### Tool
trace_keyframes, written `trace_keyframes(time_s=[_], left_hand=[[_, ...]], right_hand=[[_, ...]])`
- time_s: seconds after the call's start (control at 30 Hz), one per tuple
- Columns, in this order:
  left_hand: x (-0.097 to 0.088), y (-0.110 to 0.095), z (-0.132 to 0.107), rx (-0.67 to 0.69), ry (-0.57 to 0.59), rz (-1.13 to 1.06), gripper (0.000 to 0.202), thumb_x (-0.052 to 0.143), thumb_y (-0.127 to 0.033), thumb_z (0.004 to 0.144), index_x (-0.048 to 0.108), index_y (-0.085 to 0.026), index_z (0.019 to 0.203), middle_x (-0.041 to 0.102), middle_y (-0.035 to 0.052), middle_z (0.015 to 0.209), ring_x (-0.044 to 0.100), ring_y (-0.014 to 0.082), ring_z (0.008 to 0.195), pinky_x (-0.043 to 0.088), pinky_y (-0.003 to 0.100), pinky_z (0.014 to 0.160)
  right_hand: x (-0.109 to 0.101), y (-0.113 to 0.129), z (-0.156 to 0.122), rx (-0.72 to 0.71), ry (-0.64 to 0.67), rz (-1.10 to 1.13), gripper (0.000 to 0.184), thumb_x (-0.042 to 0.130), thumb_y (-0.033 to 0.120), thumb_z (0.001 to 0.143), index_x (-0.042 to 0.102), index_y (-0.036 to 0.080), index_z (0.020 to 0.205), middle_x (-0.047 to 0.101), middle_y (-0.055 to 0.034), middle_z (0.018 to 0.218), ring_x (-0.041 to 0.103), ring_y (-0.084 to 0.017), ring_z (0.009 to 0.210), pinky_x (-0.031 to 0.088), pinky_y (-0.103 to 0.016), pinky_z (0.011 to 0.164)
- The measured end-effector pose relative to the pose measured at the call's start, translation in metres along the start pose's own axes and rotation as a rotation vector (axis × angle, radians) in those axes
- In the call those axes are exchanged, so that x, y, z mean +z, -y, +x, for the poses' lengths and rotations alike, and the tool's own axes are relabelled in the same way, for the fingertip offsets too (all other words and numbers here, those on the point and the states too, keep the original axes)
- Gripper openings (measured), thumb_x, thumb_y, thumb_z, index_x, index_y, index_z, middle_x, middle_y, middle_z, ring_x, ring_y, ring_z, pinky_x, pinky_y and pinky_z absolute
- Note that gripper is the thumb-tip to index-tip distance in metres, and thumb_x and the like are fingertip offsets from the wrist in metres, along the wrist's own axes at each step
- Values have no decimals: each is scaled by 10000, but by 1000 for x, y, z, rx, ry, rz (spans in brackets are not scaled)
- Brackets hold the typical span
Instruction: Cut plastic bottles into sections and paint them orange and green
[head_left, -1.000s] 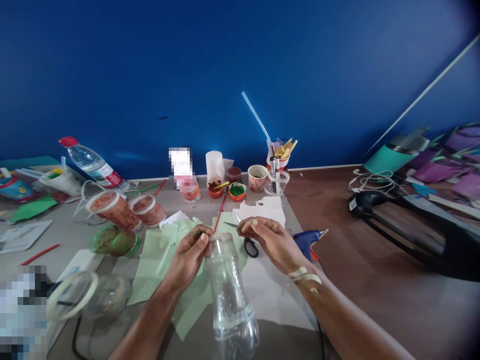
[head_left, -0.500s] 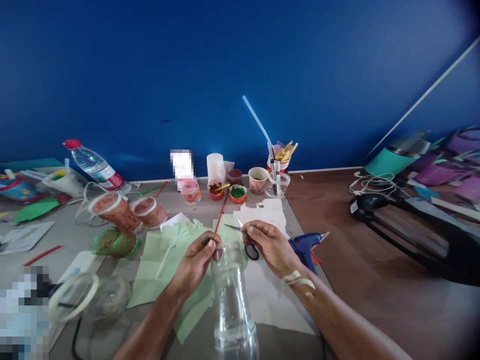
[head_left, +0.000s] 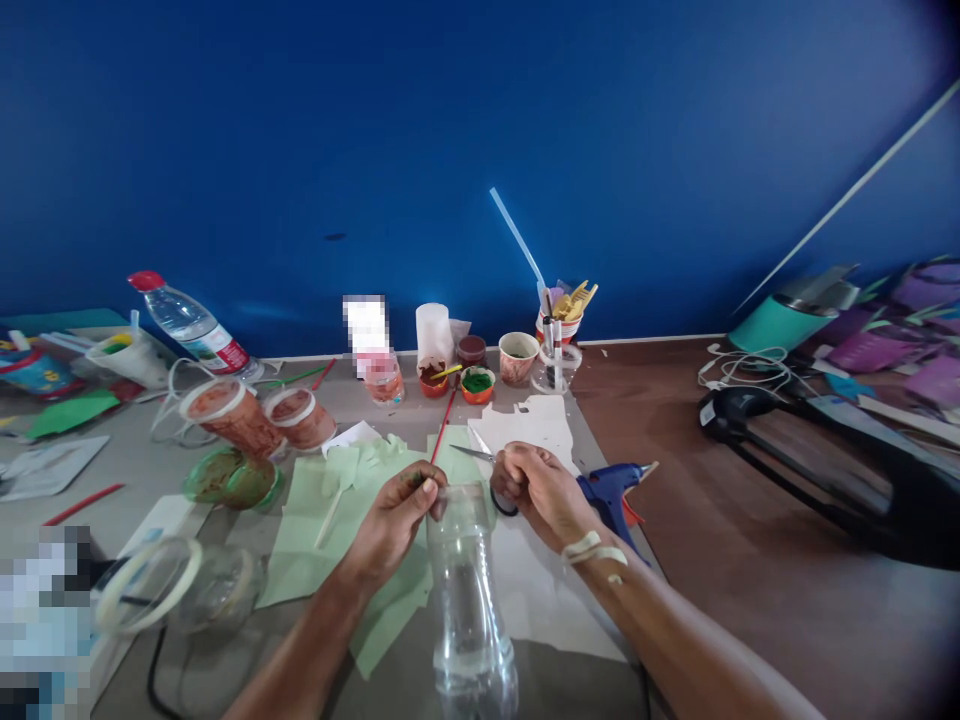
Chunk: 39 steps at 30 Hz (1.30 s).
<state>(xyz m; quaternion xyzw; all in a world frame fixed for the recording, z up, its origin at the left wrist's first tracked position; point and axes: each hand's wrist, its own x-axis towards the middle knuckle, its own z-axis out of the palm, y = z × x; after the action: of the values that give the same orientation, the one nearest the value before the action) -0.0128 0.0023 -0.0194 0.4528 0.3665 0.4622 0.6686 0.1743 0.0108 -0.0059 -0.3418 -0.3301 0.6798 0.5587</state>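
Observation:
A clear plastic bottle [head_left: 469, 610] with a cut-off open top stands in front of me. My left hand [head_left: 405, 510] is closed at the left of its rim, thumb and fingers pinching the edge. A thin red stick [head_left: 445, 430] runs up behind those fingertips; whether they touch it I cannot tell. My right hand [head_left: 529, 490], to the right of the rim, is closed on a pair of scissors [head_left: 474, 454]. Their blades are spread and point left, and a dark handle loop shows below the fingers. White strips stick to my right wrist.
Light green paper [head_left: 300, 530] and white paper [head_left: 551, 580] lie beneath. A blue glue gun [head_left: 611, 495] rests right of my wrist. Small paint cups [head_left: 478, 397], a paper cup [head_left: 517, 370] and a leaning water bottle [head_left: 195, 330] stand behind. Clay-smeared tubs [head_left: 232, 415] are at left.
My right hand has turned, and its fingers have curled more tightly around the scissors. My left hand keeps its pinch at the bottle rim. The whole view has shifted slightly.

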Motion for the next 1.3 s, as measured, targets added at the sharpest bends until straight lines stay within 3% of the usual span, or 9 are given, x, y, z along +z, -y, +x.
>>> trace_keyframes(time_s=[0.13,0.27,0.73,0.93,1.3], left_hand=[[1,1,0,-4,-26,-14,309,727,-461,747,639,-165,766,517,-30,558,407,102,558,271,252,573],[1,2,0,-7,-15,-17,279,725,-437,755,648,-171,788,520,-31,570,419,102,564,281,253,578],[-1,-3,-1,-19,-64,7,305,765,-442,703,647,-168,762,520,-35,542,402,93,538,258,248,545],[3,-6,0,-26,-87,-2,329,783,-456,674,649,-163,740,512,-37,529,406,91,528,270,243,542],[0,-3,-1,-19,-53,3,284,754,-426,721,649,-164,753,512,-33,545,403,92,536,263,242,538]], right_hand=[[-1,-2,-2,36,23,-33,386,680,438,749,508,183,514,460,32,473,369,-91,471,260,-250,494],[-3,-4,-2,88,37,-59,302,760,415,692,619,159,612,584,-8,600,477,-111,585,337,-250,580],[-3,-2,-3,68,78,-123,133,708,282,681,693,150,698,616,-19,658,511,-130,661,363,-278,680],[0,-2,-2,93,-4,-67,74,642,148,609,652,165,680,608,9,610,512,-119,611,361,-262,632],[-4,-5,-1,125,14,-96,201,759,312,651,685,146,736,618,0,655,540,-105,606,397,-247,627]])
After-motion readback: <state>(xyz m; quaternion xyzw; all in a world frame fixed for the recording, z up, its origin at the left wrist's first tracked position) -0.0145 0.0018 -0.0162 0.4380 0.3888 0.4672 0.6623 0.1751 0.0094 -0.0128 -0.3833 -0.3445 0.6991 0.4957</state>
